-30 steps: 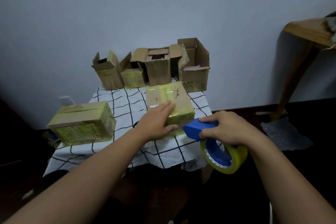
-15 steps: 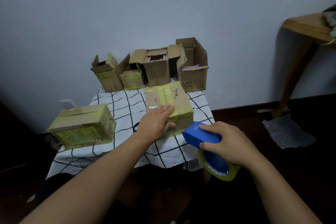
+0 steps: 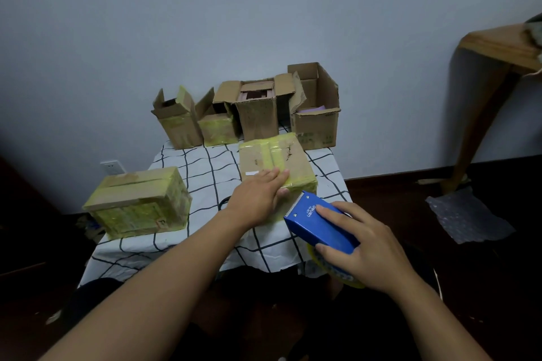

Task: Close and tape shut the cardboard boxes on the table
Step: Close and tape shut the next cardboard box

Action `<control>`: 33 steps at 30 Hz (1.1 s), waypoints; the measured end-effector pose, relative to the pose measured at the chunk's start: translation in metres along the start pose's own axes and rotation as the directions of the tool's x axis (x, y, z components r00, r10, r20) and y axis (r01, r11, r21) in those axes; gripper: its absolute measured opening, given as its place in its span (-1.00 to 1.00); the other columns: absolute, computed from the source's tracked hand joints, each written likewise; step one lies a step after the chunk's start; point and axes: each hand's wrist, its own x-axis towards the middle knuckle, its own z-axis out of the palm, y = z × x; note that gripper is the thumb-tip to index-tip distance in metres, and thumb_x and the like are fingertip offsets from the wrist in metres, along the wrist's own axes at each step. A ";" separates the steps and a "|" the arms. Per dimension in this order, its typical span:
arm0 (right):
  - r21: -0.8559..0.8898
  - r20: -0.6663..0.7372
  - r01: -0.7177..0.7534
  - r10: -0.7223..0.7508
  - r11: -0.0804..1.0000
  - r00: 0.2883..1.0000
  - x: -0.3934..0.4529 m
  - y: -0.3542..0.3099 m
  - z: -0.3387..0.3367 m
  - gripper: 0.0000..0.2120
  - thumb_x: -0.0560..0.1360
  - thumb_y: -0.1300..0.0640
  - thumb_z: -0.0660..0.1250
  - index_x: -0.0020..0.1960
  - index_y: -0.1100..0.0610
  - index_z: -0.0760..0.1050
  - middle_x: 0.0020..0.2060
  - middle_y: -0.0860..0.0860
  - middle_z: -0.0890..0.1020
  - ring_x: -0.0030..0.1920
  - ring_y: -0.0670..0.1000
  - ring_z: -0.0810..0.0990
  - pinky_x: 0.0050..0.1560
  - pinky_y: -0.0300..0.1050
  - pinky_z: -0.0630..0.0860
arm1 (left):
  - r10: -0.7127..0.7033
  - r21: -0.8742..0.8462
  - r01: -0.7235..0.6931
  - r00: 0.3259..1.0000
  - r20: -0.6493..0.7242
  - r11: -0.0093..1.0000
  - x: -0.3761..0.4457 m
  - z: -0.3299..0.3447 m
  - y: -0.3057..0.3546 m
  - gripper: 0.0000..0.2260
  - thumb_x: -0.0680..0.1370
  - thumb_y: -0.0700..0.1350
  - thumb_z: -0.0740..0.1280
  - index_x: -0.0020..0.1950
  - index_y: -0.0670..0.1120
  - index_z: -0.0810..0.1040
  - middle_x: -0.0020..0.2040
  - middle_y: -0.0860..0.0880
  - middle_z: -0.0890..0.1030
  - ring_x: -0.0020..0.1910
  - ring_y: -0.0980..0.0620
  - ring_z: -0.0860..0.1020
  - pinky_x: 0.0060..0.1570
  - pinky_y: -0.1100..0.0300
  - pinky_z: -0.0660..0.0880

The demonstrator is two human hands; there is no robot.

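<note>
A closed cardboard box (image 3: 275, 160) wrapped in yellow tape lies in the middle of the checked table (image 3: 202, 173). My left hand (image 3: 258, 199) presses flat on its near edge, fingers straight. My right hand (image 3: 363, 243) grips a blue tape dispenser (image 3: 318, 224) with a yellow tape roll under it, its toothed blade next to the box's near right corner. A second taped box (image 3: 137, 202) sits at the table's left edge. Several open boxes (image 3: 258, 111) stand in a row at the back.
A wooden table leg and top (image 3: 492, 67) stand at the right. Crumpled plastic wrap (image 3: 466, 217) lies on the dark floor there. A wall socket (image 3: 113, 167) is low on the wall at the left.
My right hand has swung the dispenser up from below the table edge, blade now toward the box's near corner. My left hand stays on the box.
</note>
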 end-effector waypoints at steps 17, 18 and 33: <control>0.088 -0.043 0.000 0.004 0.996 0.999 0.001 0.007 0.007 -0.45 0.40 -0.40 0.34 0.35 -0.47 0.27 0.25 -0.57 0.24 0.27 -0.36 0.34 0.06 -0.27 0.46 | 0.033 0.021 -0.033 0.999 0.010 0.999 -0.007 -0.003 -0.005 -0.36 0.62 0.16 0.22 0.61 -0.02 0.06 0.61 -0.01 0.13 0.57 -0.02 0.12 0.48 0.02 0.19; 0.084 -0.047 0.000 0.004 0.996 0.999 0.001 0.006 0.008 -0.44 0.39 -0.41 0.35 0.35 -0.46 0.28 0.26 -0.56 0.24 0.26 -0.35 0.35 0.06 -0.29 0.46 | 0.027 0.019 -0.027 1.000 0.003 0.999 -0.006 -0.002 -0.005 -0.35 0.62 0.15 0.24 0.61 0.00 0.06 0.61 0.00 0.13 0.57 -0.02 0.11 0.48 0.03 0.19; 0.291 -0.121 -0.003 0.040 0.957 0.992 0.004 0.003 -0.003 -0.45 0.31 -0.30 0.38 0.29 -0.51 0.39 0.26 -0.40 0.45 0.27 -0.24 0.47 0.14 -0.39 0.41 | 0.094 0.074 -0.088 0.992 -0.079 0.993 -0.021 -0.001 -0.008 -0.44 0.66 0.17 0.10 0.61 0.07 0.04 0.61 -0.01 0.12 0.57 -0.02 0.10 0.51 0.09 0.01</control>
